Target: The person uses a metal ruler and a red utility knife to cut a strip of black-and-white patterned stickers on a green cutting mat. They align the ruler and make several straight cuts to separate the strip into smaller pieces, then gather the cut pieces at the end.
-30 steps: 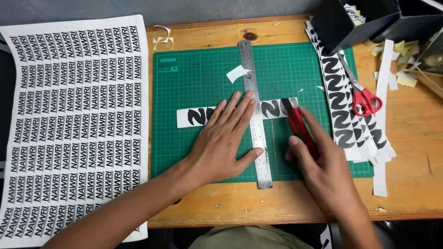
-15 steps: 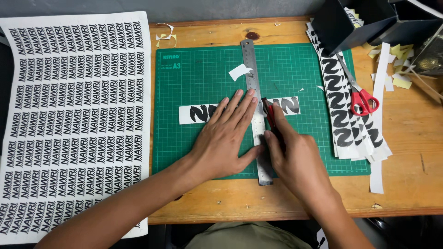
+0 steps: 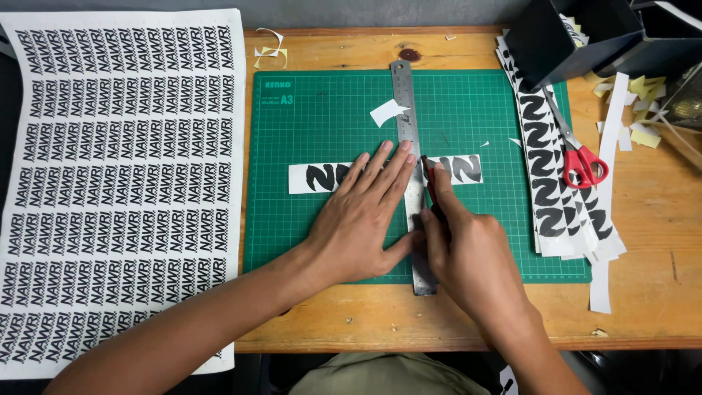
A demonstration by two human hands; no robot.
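My left hand [image 3: 362, 216] lies flat, fingers spread, on a white paper strip [image 3: 314, 178] with black shapes and on a steel ruler [image 3: 404, 102] that crosses the strip upright. A green cutting mat [image 3: 322, 124] lies under both. My right hand [image 3: 468, 252] grips a red utility knife [image 3: 431, 179] whose tip rests against the ruler's right edge, on the strip. The strip's right end [image 3: 464, 168] shows past the ruler.
A large printed sheet of repeated black marks [image 3: 117, 168] covers the left. A stack of cut printed strips [image 3: 548, 168] with red-handled scissors [image 3: 581, 161] lies right of the mat. Black boxes [image 3: 563, 36] and paper scraps [image 3: 636, 88] sit at the back right.
My right hand has brought the red knife from the mat's right side leftward and up to the ruler's edge. The left hand stays pressed on ruler and strip.
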